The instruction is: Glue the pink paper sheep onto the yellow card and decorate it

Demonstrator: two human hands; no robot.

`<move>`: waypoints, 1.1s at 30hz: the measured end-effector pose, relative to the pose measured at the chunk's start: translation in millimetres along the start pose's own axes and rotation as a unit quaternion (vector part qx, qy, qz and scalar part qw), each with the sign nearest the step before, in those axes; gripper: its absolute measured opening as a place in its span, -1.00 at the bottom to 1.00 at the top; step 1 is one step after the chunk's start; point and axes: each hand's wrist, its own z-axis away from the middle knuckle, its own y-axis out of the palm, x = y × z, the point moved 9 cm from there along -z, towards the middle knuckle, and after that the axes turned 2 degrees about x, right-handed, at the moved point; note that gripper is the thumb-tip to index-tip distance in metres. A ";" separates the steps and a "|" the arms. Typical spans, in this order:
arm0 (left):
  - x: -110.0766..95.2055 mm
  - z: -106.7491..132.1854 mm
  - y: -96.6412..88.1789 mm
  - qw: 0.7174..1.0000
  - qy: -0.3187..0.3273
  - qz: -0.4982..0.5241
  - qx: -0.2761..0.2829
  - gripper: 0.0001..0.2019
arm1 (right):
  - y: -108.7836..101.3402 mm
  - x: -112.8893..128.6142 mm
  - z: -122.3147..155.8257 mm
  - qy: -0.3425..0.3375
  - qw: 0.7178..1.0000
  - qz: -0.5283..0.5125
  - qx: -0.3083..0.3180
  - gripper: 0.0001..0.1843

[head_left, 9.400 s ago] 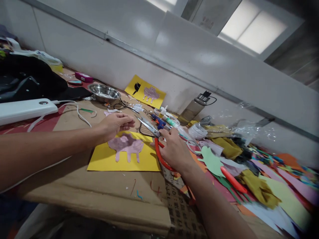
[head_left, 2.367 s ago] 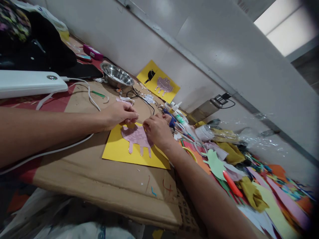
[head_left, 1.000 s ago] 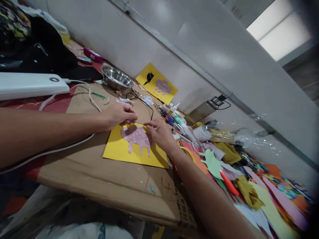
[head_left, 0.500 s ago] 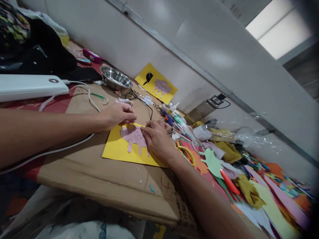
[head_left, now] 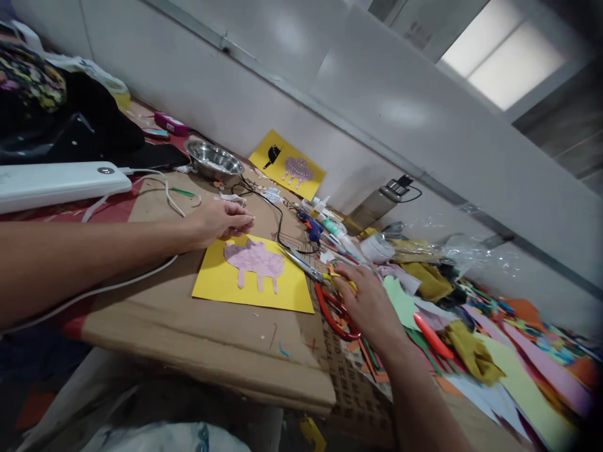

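A yellow card (head_left: 207, 285) lies flat on the brown cardboard, bearing a pink cloud-like cutout (head_left: 252, 260) with several drip-shaped legs. My left hand (head_left: 219, 221) is just above the card's upper left corner, thumb and fingertips pinched together; what is between them, if anything, is too small to make out. To the right of the card, my right hand (head_left: 365, 298) has its fingers closed around the yellow handle of the scissors (head_left: 308, 270). The scissors' red handle hangs below that hand, and the blades point up and left over the card's right edge.
A second yellow card (head_left: 308, 182) with a pink cutout leans against the wall. A steel bowl (head_left: 214, 160), a blue glue gun (head_left: 311, 225) with its black cord, and a bottle (head_left: 377, 204) stand behind. Felt and paper scraps (head_left: 471, 351) cover the right side; a white power bank (head_left: 61, 185) lies left.
My right hand has left the pink cutout, moved right and taken hold of the scissors. My left hand stays near the card's upper left, slightly raised from the cutout.
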 end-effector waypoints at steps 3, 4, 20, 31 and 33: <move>-6.6 1.6 1.8 1.000 0.011 0.023 0.006 -0.91 | 16.8 -9.9 21.5 0.008 0.997 0.024 0.067 -0.62; -8.7 1.9 2.3 0.999 0.017 0.032 0.007 -0.92 | 20.8 -8.8 25.9 0.000 0.996 0.025 0.085 -0.57; -19.8 7.1 8.3 0.994 0.039 0.082 0.058 -0.80 | -11.5 -5.5 14.9 0.019 0.994 -0.097 -0.041 -0.54; -26.6 21.8 32.4 0.992 0.043 0.072 0.100 -0.79 | 11.8 108.0 -69.6 -0.005 0.859 -0.511 -0.025 -0.57; -24.8 22.8 33.7 0.992 0.044 0.063 0.100 -0.79 | 20.9 115.6 -75.6 -0.007 0.858 -0.513 -0.022 -0.56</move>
